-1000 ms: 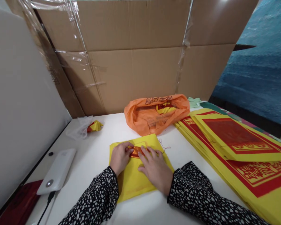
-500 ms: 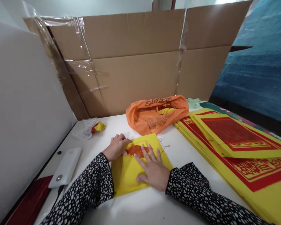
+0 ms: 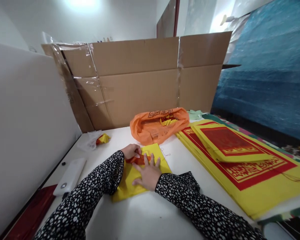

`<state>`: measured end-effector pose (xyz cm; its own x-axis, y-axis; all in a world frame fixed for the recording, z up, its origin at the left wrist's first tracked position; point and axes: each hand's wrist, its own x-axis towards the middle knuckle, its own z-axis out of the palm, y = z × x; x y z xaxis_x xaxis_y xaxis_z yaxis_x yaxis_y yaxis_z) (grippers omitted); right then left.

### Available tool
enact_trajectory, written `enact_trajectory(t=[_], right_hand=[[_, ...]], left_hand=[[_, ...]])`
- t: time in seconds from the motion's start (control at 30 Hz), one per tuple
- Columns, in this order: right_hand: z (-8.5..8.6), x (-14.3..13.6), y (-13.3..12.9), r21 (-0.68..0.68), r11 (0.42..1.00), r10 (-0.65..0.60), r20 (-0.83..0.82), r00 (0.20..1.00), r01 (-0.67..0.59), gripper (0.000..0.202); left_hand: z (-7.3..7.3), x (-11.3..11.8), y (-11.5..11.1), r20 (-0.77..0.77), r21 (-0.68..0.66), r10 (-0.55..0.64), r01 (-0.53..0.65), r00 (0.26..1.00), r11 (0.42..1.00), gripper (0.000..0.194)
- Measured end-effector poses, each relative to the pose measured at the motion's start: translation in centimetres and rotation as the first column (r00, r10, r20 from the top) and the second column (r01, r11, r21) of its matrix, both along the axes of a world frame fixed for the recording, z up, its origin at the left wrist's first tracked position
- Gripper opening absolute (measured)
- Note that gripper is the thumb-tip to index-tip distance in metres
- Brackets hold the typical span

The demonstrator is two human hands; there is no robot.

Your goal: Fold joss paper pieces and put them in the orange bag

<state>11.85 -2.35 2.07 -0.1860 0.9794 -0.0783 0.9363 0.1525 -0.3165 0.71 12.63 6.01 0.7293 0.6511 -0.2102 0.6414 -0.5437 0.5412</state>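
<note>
I have a smooth white table [image 3: 140, 220] in my feed, bearing a flat yellow rectangular piece [image 3: 125, 190], a crumpled orange plastic bag [image 3: 157, 132], red-printed yellow sheets [image 3: 267, 175] and an oblong white device [image 3: 71, 175].

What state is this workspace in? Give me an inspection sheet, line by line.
Surface: white table, smooth-looking.
Job's things: shiny orange-red piece lying on a yellow sheet.
Clutter: orange bag with yellow-and-red pieces inside; printed yellow-and-red stack at right; clear plastic bag, white device and dark red item at left.
Hands: left hand at the shiny piece's far edge, grip unclear; right hand spread over its right part and the sheet.
Cables: dark plug at the white device; the rest hidden by the left sleeve.
Surroundings: cardboard panel behind; blue covering at right.
</note>
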Motion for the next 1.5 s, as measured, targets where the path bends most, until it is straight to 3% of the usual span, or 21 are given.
enact_trajectory(t=[0.13,0.23,0.3,0.37,0.43,0.53,0.63,0.73,0.83,0.93,1.1,1.23,1.33,1.5], right_hand=[[0.6,0.2,0.1,0.017,1.000,0.014,-0.053,0.999,-0.013,0.076],[1.5,2.8,0.3,0.208,0.975,-0.044,-0.178,0.983,0.081,0.085],[2.4,5.3,0.6,0.410,0.864,-0.164,-0.324,0.932,0.294,0.093],[3.2,7.6,0.7,0.520,0.754,-0.133,-0.477,0.869,0.401,0.091],[3.4,8.9,0.5,0.549,0.779,0.039,-0.523,0.851,0.302,0.069],[2.1,8.7,-0.4,0.598,0.801,0.305,-0.355,0.884,-0.036,0.034],[-0.3,7.1,-1.5,0.609,0.728,0.460,-0.093,0.883,-0.315,0.031],[-2.2,5.8,-2.4,0.555,0.689,0.560,0.000,0.828,-0.466,0.029],[-2.4,5.5,-2.9,0.502,0.691,0.614,-0.030,0.788,-0.520,0.030],[-1.3,6.3,-2.9,0.500,0.715,0.614,-0.117,0.780,-0.488,0.035],[0.1,8.2,-2.3,0.388,0.798,0.573,-0.253,0.779,-0.461,0.050],[-0.4,8.7,-0.8,0.327,0.831,0.556,-0.447,0.701,-0.450,0.033],[-0.8,8.4,0.7,0.286,0.883,0.470,-0.566,0.677,-0.373,0.012],[-0.9,7.5,2.4,0.097,0.943,0.296,-0.684,0.667,-0.319,0.013]], left_hand=[[0.2,0.2,-0.6,0.025,0.060,0.052,-0.053,0.998,0.997,0.010],[1.3,-0.1,-1.5,0.107,0.150,0.086,-0.102,0.991,0.983,0.009],[2.5,-0.5,-2.3,0.192,0.208,0.092,-0.132,0.977,0.969,0.006],[3.3,-0.9,-3.2,0.300,0.260,0.078,-0.161,0.951,0.952,0.006],[3.4,-1.3,-4.0,0.409,0.309,0.033,-0.173,0.912,0.935,0.009],[1.8,-2.3,-4.6,0.464,0.333,-0.047,-0.125,0.884,0.935,0.011],[-0.6,-3.4,-5.4,0.398,0.293,-0.121,-0.001,0.909,0.956,0.013],[-2.2,-4.0,-6.9,0.321,0.255,-0.175,0.093,0.931,0.963,0.022],[-2.7,-3.8,-8.7,0.304,0.200,-0.085,0.024,0.949,0.980,0.034],[-2.9,-3.4,-9.9,0.327,0.149,0.010,-0.061,0.945,0.987,0.027],[-3.6,-2.8,-10.9,0.320,0.180,0.026,-0.088,0.947,0.980,0.038],[-4.0,-2.8,-11.1,0.305,0.206,-0.001,-0.065,0.952,0.976,0.039],[-4.2,-3.0,-11.0,0.290,0.216,-0.035,-0.030,0.956,0.976,0.042],[-4.3,-3.2,-10.9,0.287,0.188,-0.053,-0.002,0.957,0.982,0.048]])
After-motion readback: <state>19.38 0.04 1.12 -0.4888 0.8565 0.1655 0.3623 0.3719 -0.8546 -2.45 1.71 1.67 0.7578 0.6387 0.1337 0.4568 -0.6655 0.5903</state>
